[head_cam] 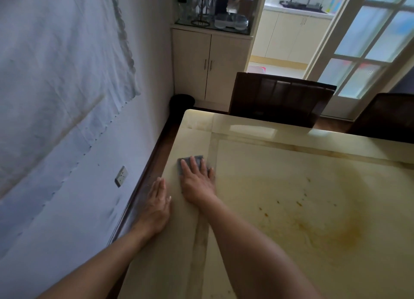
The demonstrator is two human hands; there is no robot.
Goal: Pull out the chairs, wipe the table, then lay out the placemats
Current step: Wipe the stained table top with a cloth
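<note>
A glossy cream table (291, 186) with brownish stains fills the lower right. Near its left edge lies a folded grey cloth (187, 161), pressed flat under my right hand (197, 182), whose fingers are spread over it. My left hand (156, 204) rests flat on the table's left rim, fingers together, holding nothing. Two dark brown chairs stand at the far side: one chair (280, 99) close to the table's far edge, the other chair (387, 117) at the right. No placemats are in view.
A white wall with a hanging cloth (67, 63) and a socket (121, 176) runs close along the table's left. A cream cabinet (208, 66) with glassware stands at the back, a black bin (182, 101) beside it. A doorway opens to a kitchen.
</note>
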